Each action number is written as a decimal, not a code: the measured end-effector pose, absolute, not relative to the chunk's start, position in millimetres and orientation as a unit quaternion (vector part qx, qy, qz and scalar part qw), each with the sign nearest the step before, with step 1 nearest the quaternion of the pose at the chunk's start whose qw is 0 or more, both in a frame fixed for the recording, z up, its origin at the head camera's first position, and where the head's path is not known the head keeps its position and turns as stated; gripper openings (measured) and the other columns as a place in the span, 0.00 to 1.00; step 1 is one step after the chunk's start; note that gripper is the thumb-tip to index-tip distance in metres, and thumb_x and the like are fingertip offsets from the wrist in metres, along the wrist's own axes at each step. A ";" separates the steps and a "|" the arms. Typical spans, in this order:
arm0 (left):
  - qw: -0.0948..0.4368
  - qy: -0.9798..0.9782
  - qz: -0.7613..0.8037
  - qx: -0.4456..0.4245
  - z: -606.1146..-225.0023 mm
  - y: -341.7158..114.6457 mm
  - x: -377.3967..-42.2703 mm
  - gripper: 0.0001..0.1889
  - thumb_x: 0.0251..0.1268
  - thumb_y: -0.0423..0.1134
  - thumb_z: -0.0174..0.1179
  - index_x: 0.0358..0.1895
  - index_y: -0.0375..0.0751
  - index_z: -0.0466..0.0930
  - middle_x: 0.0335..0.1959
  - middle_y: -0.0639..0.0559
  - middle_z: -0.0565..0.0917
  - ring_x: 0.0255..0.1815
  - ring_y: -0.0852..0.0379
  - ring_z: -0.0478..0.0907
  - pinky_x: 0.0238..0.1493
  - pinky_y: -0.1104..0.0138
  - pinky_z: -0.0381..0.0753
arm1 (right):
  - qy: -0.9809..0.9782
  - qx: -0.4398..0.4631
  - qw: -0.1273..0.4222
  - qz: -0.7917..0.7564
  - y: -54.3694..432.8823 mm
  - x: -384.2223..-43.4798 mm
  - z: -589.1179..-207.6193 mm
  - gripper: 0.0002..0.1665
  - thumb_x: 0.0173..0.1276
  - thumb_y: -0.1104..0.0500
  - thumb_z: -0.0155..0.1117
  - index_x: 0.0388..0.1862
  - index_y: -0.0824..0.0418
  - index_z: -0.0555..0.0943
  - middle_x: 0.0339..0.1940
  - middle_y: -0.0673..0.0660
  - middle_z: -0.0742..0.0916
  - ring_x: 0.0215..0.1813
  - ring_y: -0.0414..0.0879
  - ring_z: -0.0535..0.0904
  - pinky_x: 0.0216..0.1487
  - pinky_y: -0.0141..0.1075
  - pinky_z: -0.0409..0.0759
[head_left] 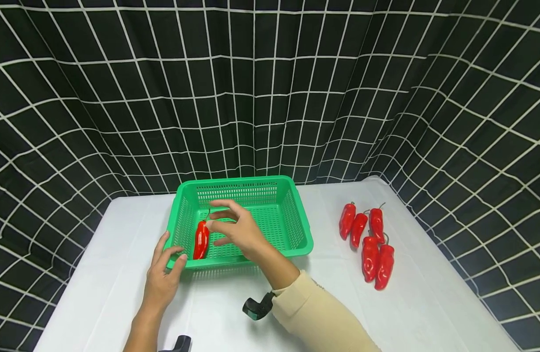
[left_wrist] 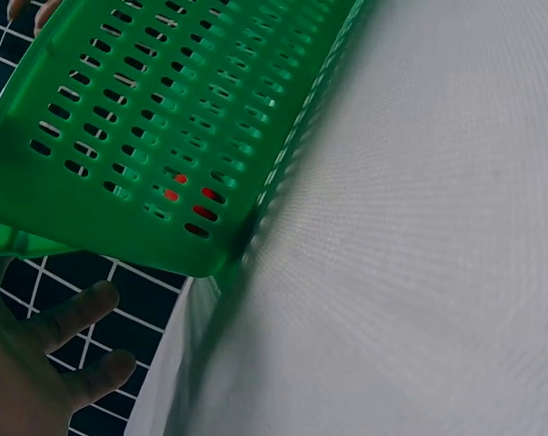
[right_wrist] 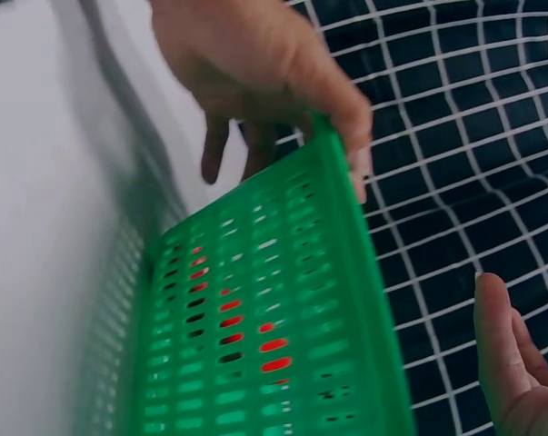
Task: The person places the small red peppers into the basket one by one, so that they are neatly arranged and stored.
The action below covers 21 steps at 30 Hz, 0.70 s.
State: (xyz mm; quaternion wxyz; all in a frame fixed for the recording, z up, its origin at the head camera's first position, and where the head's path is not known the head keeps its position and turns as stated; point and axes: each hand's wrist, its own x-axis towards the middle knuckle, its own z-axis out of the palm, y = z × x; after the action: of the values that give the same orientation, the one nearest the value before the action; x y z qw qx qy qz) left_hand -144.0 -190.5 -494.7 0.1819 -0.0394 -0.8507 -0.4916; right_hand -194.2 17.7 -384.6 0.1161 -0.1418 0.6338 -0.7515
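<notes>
A green perforated plastic basket (head_left: 302,211) stands on the white-covered table. One glossy red pepper (head_left: 201,242) lies inside at its left end, stem toward the back. My left hand (head_left: 161,283) holds the front-left corner of the basket, thumb and index finger over the rim, while other fingers lie along the left side. Over the basket, my right hand (head_left: 241,229) has its fingers apart, holding nothing, with the thumb tip close to the pepper's stem end. Through the slots of the basket wall (right_wrist: 246,227), the right wrist view shows bits of red.
To the right of the basket, several red peppers (head_left: 370,259) lie grouped on the white tablecloth (head_left: 428,303). A black curtain (head_left: 270,98) with a white grid surrounds the table's back and sides. Black camera mounts (head_left: 258,308) are worn at both wrists.
</notes>
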 end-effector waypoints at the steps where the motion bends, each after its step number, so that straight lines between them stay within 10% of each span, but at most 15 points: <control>1: 0.182 -0.850 -0.492 -0.040 -494.5 -190.3 -143.8 0.11 0.70 0.41 0.56 0.48 0.39 0.78 0.75 0.56 0.54 0.73 0.43 0.52 0.59 0.36 0.59 | 0.631 -0.146 0.113 -0.753 19.8 -191.9 -383.6 0.26 0.62 0.63 0.68 0.59 0.49 0.77 0.51 0.58 0.82 0.46 0.53 0.83 0.37 0.53 0.82; 21: 0.188 -0.848 -0.494 -0.040 -495.6 -190.6 -144.7 0.10 0.69 0.39 0.57 0.48 0.39 0.78 0.75 0.57 0.55 0.74 0.44 0.51 0.60 0.36 0.58 | 0.587 -0.170 0.046 -0.790 72.3 -148.3 -370.2 0.29 0.63 0.67 0.64 0.63 0.60 0.72 0.55 0.67 0.78 0.50 0.63 0.80 0.37 0.54 0.82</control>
State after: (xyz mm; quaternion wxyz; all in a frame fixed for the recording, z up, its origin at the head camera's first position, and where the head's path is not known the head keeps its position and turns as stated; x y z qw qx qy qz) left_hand -144.7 -190.6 -495.6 0.1881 -0.0395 -0.8481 -0.4938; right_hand -148.3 72.3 -370.2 0.0456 -0.1703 0.5872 -0.7900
